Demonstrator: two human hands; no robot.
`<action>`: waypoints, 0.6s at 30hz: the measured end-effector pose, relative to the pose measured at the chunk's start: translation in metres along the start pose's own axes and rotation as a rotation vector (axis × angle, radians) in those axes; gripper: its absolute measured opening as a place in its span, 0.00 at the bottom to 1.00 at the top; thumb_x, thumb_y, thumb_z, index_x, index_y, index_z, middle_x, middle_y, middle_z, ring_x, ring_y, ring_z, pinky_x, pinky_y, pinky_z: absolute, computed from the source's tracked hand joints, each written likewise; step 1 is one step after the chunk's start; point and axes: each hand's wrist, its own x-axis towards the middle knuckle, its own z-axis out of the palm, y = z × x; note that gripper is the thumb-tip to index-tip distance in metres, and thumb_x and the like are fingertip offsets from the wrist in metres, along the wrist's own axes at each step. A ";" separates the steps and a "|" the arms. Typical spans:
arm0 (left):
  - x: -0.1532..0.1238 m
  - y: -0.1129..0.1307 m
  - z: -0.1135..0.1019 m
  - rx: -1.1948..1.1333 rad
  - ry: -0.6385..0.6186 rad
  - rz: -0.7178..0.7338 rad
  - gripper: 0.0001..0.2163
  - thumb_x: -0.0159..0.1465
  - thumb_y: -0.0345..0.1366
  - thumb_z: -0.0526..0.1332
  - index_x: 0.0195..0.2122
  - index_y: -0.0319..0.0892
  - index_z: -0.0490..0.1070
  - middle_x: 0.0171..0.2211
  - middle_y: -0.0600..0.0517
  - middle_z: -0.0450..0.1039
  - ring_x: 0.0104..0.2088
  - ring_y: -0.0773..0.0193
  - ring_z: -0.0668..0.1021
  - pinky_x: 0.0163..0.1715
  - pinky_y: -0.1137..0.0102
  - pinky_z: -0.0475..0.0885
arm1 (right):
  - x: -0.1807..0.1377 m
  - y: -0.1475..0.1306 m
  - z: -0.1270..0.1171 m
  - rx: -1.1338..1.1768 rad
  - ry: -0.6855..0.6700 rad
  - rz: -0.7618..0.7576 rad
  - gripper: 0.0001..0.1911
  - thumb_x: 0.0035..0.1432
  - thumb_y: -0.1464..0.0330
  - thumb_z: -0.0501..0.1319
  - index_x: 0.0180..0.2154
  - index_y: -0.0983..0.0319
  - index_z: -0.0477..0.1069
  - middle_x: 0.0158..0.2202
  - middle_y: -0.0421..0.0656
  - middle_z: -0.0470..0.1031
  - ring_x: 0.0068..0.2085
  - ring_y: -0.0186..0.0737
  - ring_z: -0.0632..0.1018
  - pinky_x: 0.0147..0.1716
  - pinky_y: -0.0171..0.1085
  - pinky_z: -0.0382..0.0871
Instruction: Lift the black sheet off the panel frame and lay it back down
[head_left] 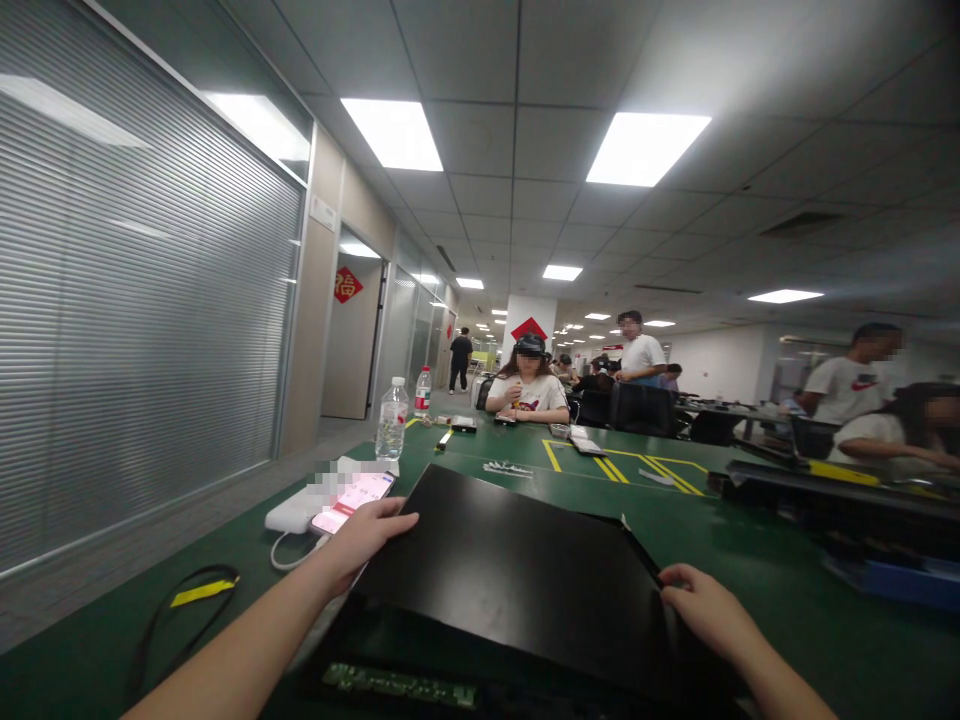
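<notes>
A large flat black panel (510, 570) lies in front of me, tilted, with its far left corner raised. My left hand (364, 540) holds its left edge, fingertips over the top near the far corner. My right hand (701, 605) pinches the panel's right edge between thumb and fingers. Below the near edge, a green circuit board (397, 688) shows inside a dark frame. How much of that frame lies under the panel is hidden. Beside my left hand is a lit phone (352, 500) with a white cable.
A white box-like device (292, 508) and a clear water bottle (392, 420) stand at left. A black strap (184, 620) with yellow tape lies nearer. Dark panels (810, 495) are stacked at right over a blue bin (907, 580). A person (529, 390) sits across the green table (247, 660).
</notes>
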 end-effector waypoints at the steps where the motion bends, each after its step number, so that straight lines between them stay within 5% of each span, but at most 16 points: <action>1: 0.001 -0.001 -0.001 0.008 0.021 0.021 0.22 0.41 0.41 0.69 0.38 0.38 0.73 0.34 0.45 0.78 0.38 0.51 0.78 0.39 0.63 0.71 | 0.000 0.000 0.000 0.007 0.000 0.013 0.17 0.44 0.65 0.53 0.37 0.60 0.71 0.38 0.46 0.76 0.37 0.44 0.76 0.34 0.37 0.67; 8: 0.003 0.002 0.003 -0.005 0.073 0.268 0.27 0.40 0.44 0.69 0.42 0.39 0.73 0.51 0.45 0.68 0.52 0.48 0.68 0.48 0.62 0.66 | 0.005 0.000 0.000 0.118 0.026 0.043 0.19 0.49 0.60 0.51 0.35 0.64 0.73 0.41 0.50 0.76 0.43 0.45 0.75 0.41 0.36 0.66; 13: 0.008 0.008 -0.011 -0.004 0.065 0.277 0.29 0.40 0.42 0.69 0.45 0.39 0.71 0.43 0.48 0.75 0.45 0.51 0.74 0.46 0.63 0.67 | -0.018 -0.027 -0.015 0.570 0.024 0.098 0.21 0.47 0.57 0.54 0.36 0.64 0.73 0.42 0.49 0.75 0.44 0.48 0.74 0.38 0.38 0.69; 18: 0.019 0.012 -0.027 -0.083 0.123 0.253 0.23 0.42 0.42 0.66 0.39 0.37 0.74 0.39 0.48 0.77 0.44 0.51 0.75 0.46 0.65 0.68 | -0.044 -0.047 -0.037 1.033 -0.187 -0.088 0.25 0.49 0.53 0.52 0.44 0.60 0.70 0.37 0.46 0.77 0.41 0.48 0.76 0.38 0.42 0.70</action>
